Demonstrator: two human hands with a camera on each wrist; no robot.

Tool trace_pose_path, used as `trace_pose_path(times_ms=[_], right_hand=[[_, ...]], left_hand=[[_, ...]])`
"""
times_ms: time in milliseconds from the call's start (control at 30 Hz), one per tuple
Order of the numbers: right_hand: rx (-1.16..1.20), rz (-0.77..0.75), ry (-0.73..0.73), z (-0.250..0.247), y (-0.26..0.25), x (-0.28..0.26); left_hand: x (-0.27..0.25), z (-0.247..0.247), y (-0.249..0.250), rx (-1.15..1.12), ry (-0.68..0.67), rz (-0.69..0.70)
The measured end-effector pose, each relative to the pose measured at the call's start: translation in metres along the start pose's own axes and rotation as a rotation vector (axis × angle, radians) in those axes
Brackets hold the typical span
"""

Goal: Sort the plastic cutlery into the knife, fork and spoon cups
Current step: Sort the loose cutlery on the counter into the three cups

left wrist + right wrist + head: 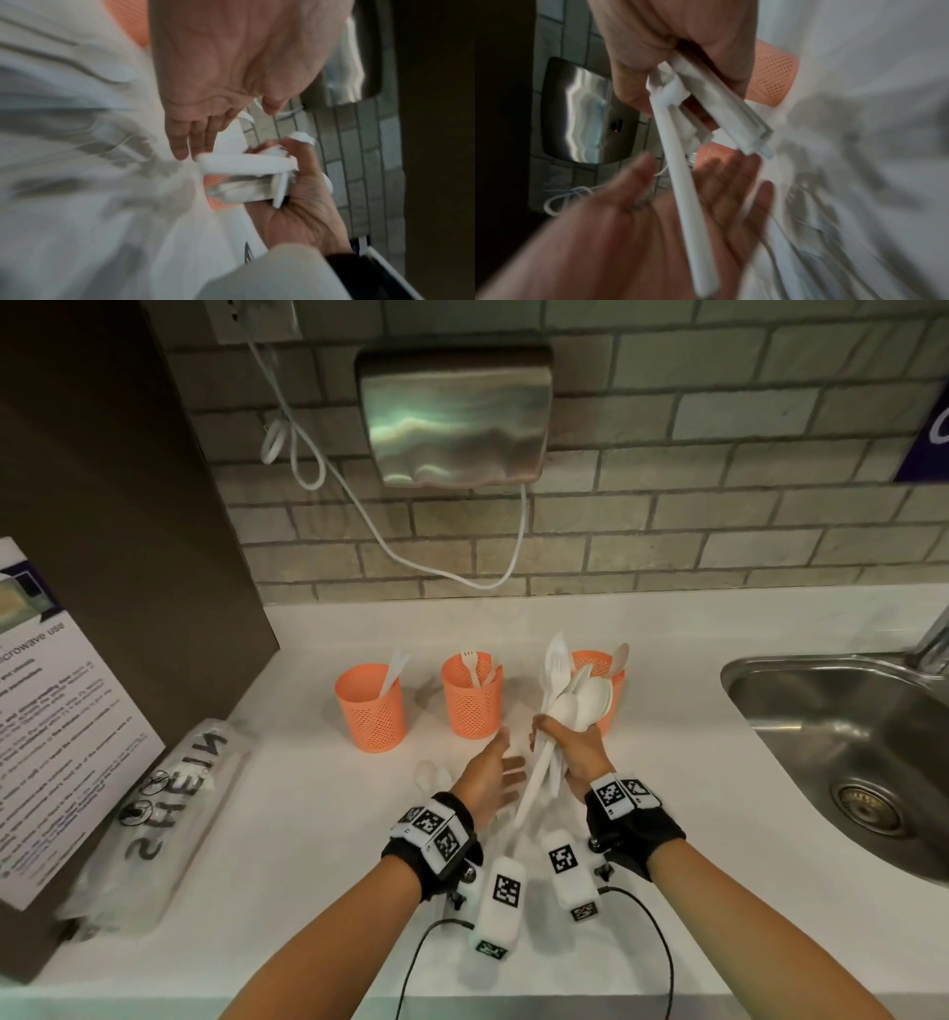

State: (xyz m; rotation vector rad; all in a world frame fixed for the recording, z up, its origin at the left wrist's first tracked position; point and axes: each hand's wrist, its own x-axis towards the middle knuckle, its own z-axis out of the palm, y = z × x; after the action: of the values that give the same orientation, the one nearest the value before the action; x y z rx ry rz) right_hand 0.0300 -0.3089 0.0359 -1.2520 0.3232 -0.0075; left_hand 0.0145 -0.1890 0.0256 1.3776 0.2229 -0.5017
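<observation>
The right hand (570,752) is wrapped around a mixed bundle of cutlery (570,701), spoons and at least one fork and knife fanned upward, their handles jutting down past the fist. The left hand (490,775) is spread, fingers straight and holding nothing, just beside those handles; it looks about to draw one piece out.

Take the middle cup (471,695) as the marker. It holds a couple of forks. The cup to its left (371,708) holds one or two knives. The cup to its right (601,680), partly hidden behind the bundle, shows one spoon. In front of the middle cup, a stray spoon (426,774) lies on the white surface (308,839).

So sorting appears barely begun: a few pieces are placed, while most of the cutlery sits unsorted in the right hand.
</observation>
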Motion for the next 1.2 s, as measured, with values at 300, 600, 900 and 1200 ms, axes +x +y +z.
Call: trace_pose_path(times_ms=[300,600,900,1200], right_hand=[[0.050,-0.226,0.130,0.018,-0.019,-0.010],[-0.032,-0.337,0.083,0.035,-0.005,-0.032],[-0.102,-0.339,0.086,0.023,-0.009,-0.017],[0.003,0.011,-0.156,-0.014,-0.017,0.001]], left_hand=[[-0.013,-0.005,-0.014,-0.557,-0.121,-0.313],[-0.014,0.018,0.019,-0.653,-0.234,-0.288],[-0.015,0.030,0.025,-0.401,-0.277,-0.238],[0.004,0.003,0.033,0.261,-0.064,0.022]])
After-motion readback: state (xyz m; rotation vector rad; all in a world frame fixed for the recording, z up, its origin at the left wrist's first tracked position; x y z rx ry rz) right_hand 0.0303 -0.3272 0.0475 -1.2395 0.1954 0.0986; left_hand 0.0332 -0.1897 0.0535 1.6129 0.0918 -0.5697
